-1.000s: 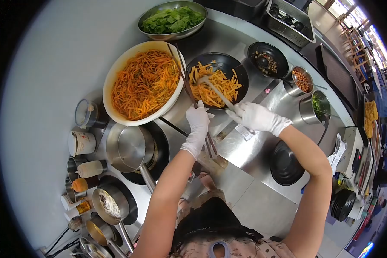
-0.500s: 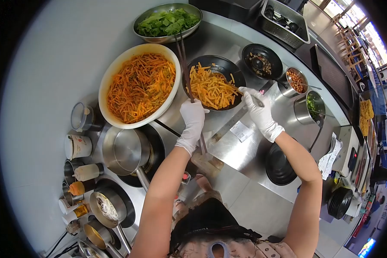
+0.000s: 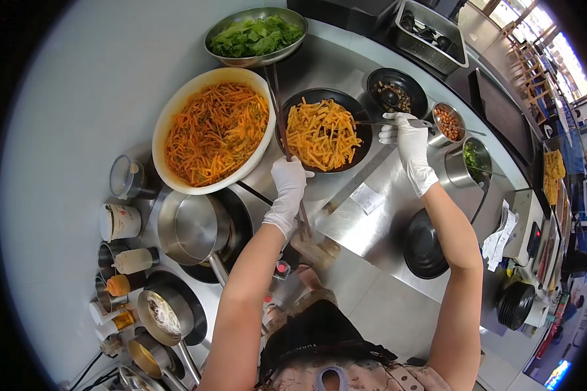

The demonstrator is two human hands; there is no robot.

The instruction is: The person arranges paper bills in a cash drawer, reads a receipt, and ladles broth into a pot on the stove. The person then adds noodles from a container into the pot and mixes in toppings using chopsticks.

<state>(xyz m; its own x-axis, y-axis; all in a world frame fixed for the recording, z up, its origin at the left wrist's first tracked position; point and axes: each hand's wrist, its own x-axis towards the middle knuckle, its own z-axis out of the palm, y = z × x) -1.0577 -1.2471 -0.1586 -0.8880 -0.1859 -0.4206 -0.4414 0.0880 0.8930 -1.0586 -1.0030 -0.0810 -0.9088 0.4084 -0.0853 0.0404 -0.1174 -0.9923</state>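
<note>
My gloved left hand (image 3: 289,186) is closed around long dark chopsticks (image 3: 280,124), which point up between the white basin (image 3: 160,133) and the black bowl (image 3: 367,140). Shredded orange food (image 3: 209,137) fills much of the basin. A heap of yellow-orange strips (image 3: 323,133) lies in the black bowl. At the bowl's right, my gloved right hand (image 3: 403,132) holds a metal spoon by its handle (image 3: 424,124). The spoon's other end reaches the strips and is partly hidden by them.
Green leaves fill a metal bowl (image 3: 244,62) at the top. A small black bowl (image 3: 421,88), a metal cup of nuts (image 3: 447,122) and one of chopped greens (image 3: 475,158) stand right. Pans (image 3: 192,225) and bottles (image 3: 135,259) stand left; a paper slip (image 3: 366,197) lies on the counter.
My right hand has moved up and right, turning the spoon from a steep slant to nearly level. The strips are heaped more centrally. The chopsticks in my left hand have turned more upright.
</note>
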